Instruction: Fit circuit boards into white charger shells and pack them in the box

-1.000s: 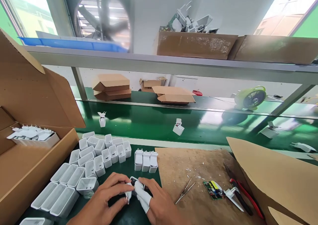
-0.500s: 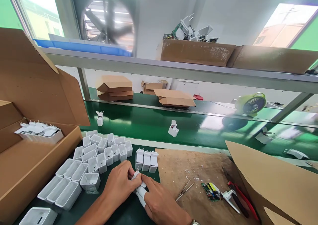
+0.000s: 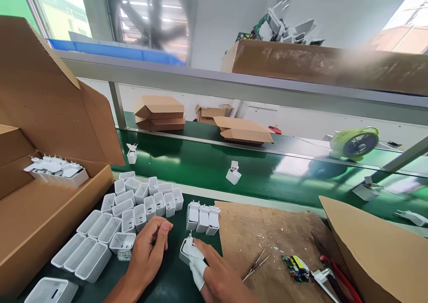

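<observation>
Grasping the white casing (image 3: 184,255) just ahead, the right grip (image 3: 219,272) has probably light, stiff, slippery plastic, best held by the side walls; the left grip (image 3: 149,251) curls nearby, contents unclear.

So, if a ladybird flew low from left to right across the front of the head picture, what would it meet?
Open cardboard box, left hand, right hand, tweezers, circuit board, red-handled pliers.
</observation>
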The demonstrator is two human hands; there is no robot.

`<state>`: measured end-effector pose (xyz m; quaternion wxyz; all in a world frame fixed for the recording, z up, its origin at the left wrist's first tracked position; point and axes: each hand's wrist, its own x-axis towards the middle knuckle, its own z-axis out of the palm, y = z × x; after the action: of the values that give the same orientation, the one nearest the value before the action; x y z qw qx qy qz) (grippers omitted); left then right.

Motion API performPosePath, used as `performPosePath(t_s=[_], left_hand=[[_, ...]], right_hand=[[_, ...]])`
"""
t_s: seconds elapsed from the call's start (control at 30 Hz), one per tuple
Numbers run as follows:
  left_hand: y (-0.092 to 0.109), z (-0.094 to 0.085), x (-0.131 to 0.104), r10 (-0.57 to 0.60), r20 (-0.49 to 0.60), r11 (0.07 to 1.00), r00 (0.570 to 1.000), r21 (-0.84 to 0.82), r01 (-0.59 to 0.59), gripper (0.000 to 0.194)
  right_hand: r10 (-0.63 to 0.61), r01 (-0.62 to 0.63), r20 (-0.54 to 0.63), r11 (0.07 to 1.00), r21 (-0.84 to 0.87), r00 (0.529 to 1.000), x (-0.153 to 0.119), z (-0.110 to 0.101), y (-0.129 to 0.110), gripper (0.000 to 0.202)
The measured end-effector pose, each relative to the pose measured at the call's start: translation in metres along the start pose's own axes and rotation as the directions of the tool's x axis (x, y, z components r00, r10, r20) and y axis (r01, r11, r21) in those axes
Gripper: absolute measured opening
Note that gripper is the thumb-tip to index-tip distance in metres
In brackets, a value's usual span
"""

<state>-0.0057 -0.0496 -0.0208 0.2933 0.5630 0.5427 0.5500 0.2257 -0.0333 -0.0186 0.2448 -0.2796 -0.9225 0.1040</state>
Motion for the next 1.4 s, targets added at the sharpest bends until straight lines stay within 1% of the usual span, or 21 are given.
performPosePath(t_s=[0.17,0.27,0.37,0.47,0.57,0.63,0.7,0.73,0.83,0.9,0.93,0.97,1.0,1.07,1.1,1.13,1.2,1.23,1.3,1.37,1.4], left_hand=[[0.005,0.006,0.000,0.047,0.028,0.999,0.999,-0.001,-0.047,0.036],[0.006,0.007,-0.004,0.087,0.052,0.996,0.995,0.022,-0.089,0.033],[0.003,0.005,-0.007,0.131,0.022,0.991,0.991,0.029,-0.132,0.028],[-0.001,0.004,-0.009,0.219,0.006,0.976,0.976,0.007,-0.219,0.019],[-0.003,0.007,-0.010,0.283,0.121,0.959,0.951,-0.034,-0.281,0.018],[-0.002,0.010,-0.011,0.267,0.215,0.963,0.939,-0.039,-0.265,0.022],[0.000,0.013,-0.012,0.191,0.271,0.981,0.943,-0.014,-0.195,0.018],[0.000,0.014,-0.012,0.141,0.280,0.989,0.950,-0.002,-0.146,0.017],[0.000,0.013,-0.014,0.013,0.285,1.000,0.958,0.021,-0.020,0.025],[-0.002,0.011,-0.016,0.006,0.292,1.000,0.956,0.023,-0.013,0.026],[-0.003,0.010,-0.018,0.033,0.302,0.999,0.953,0.017,-0.040,0.024],[-0.004,0.010,-0.020,0.081,0.315,0.996,0.946,0.008,-0.087,0.031],[-0.004,0.010,-0.022,0.143,0.333,0.989,0.932,-0.002,-0.151,0.050],[-0.001,0.015,-0.026,0.287,0.346,0.955,0.893,-0.026,-0.297,0.084],[0.001,0.018,-0.027,0.353,0.330,0.931,0.876,-0.035,-0.362,0.088],[0.005,0.022,-0.028,0.408,0.304,0.908,0.861,-0.041,-0.416,0.084],[0.013,0.030,-0.027,0.485,0.237,0.871,0.842,-0.050,-0.488,0.074],[0.016,0.033,-0.027,0.507,0.214,0.859,0.835,-0.052,-0.509,0.073],[0.021,0.036,-0.027,0.519,0.215,0.852,0.827,-0.051,-0.522,0.072],[0.021,0.035,-0.026,0.499,0.252,0.862,0.829,-0.043,-0.505,0.072],[0.019,0.033,-0.026,0.484,0.278,0.867,0.830,-0.027,-0.497,0.074]], right_hand=[[0.037,-0.040,0.050,0.997,0.068,0.998,-0.003,0.011,0.003,0.064],[0.037,-0.040,0.039,0.997,0.068,0.999,0.000,0.004,-0.001,0.064],[0.034,-0.034,0.013,0.998,0.050,0.999,0.001,-0.005,-0.007,0.065],[0.055,-0.055,0.000,0.998,0.030,0.998,-0.002,-0.005,-0.009,0.065],[0.044,-0.042,-0.072,0.999,0.027,0.996,-0.011,0.008,-0.005,0.066],[0.032,-0.031,-0.186,0.999,0.007,0.982,-0.017,0.018,-0.001,0.065],[0.024,-0.027,-0.287,1.000,-0.007,0.958,-0.022,0.025,0.003,0.062],[0.028,-0.027,-0.302,1.000,0.008,0.953,-0.023,0.027,0.004,0.061],[0.069,-0.038,-0.246,0.991,0.127,0.967,-0.020,0.025,0.002,0.057],[0.162,-0.107,-0.187,0.956,0.274,0.969,-0.015,0.022,-0.002,0.049],[0.246,-0.167,-0.171,0.910,0.380,0.954,-0.013,0.020,-0.004,0.042],[0.350,-0.231,-0.150,0.829,0.509,0.925,-0.012,0.019,-0.007,0.034],[0.463,-0.290,-0.111,0.704,0.648,0.879,-0.011,0.019,-0.009,0.028],[0.650,-0.330,0.017,0.364,0.871,0.760,-0.011,0.017,-0.015,0.034],[0.699,-0.313,0.089,0.200,0.928,0.710,-0.012,0.016,-0.017,0.040],[0.722,-0.285,0.150,0.068,0.956,0.675,-0.013,0.015,-0.020,0.046],[0.741,-0.230,0.223,-0.096,0.969,0.634,-0.015,0.012,-0.026,0.052],[0.746,-0.210,0.240,-0.136,0.968,0.622,-0.015,0.010,-0.028,0.054],[0.756,-0.200,0.249,-0.158,0.967,0.606,-0.016,0.005,-0.032,0.057],[0.779,-0.228,0.213,-0.093,0.969,0.590,-0.017,-0.004,-0.030,0.055],[0.797,-0.251,0.162,-0.014,0.968,0.582,-0.017,-0.010,-0.027,0.053]])
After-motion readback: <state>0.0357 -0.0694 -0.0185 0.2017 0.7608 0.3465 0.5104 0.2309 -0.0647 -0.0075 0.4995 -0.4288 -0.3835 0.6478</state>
